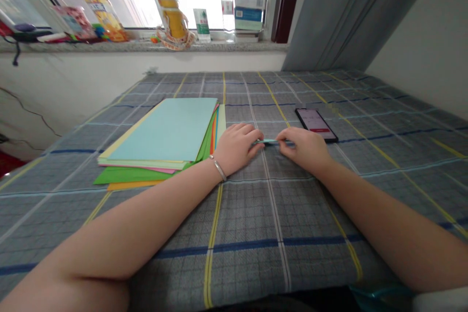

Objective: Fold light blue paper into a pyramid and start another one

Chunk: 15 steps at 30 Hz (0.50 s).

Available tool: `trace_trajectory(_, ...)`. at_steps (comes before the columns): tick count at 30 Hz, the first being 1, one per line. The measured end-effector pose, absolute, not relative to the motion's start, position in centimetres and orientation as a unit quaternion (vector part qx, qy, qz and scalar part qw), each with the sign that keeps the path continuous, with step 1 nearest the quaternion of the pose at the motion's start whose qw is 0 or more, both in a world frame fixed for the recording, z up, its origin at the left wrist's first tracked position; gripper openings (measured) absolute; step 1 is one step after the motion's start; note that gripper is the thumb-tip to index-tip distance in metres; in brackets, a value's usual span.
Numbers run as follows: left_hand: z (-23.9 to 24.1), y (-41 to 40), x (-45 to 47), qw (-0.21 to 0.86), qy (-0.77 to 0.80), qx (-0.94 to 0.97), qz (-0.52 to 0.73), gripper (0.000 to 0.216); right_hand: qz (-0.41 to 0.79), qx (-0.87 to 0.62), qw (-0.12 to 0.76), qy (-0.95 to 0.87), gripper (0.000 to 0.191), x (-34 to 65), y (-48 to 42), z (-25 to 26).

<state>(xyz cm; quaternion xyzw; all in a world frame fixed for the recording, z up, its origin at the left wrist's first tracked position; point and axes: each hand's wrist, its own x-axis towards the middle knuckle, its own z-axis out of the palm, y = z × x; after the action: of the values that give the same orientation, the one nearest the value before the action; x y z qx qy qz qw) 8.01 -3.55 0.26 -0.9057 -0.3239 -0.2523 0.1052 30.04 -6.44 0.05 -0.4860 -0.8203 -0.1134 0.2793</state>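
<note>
Close together, the left hand (239, 145) and the right hand (305, 148) pointed inward low over the checked cloth (244, 214), thumbs and fingers pinching a thin pale-blue strip (270, 141) from both sides; it ran crosswise between them, right of the paper stack (168, 131).

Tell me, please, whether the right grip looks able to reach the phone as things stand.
Probably yes: the phone lies just beyond the right grip, nothing visibly between them, though the thin bluish piece it holds may need releasing first.
</note>
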Motion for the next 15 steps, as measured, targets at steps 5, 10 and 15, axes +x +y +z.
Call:
trace_trajectory(5, 0.7, -4.1, 8.2, 0.109, -0.316, -0.881, -0.334, 0.014, -0.065, -0.504, 0.344, -0.789, 0.012, 29.8, -6.6, 0.0)
trace_trajectory(10, 0.6, -4.3, 8.5, 0.109, -0.316, -0.885, -0.323, 0.019, -0.032, -0.466, 0.346, -0.814, 0.008, 29.3, -6.5, -0.2)
trace_trajectory(15, 0.4, -4.1, 8.6, 0.141, -0.296, -0.888, -0.323, 0.022, -0.047, -0.419, 0.345, -0.839, 0.005, 29.0, -6.6, 0.0)
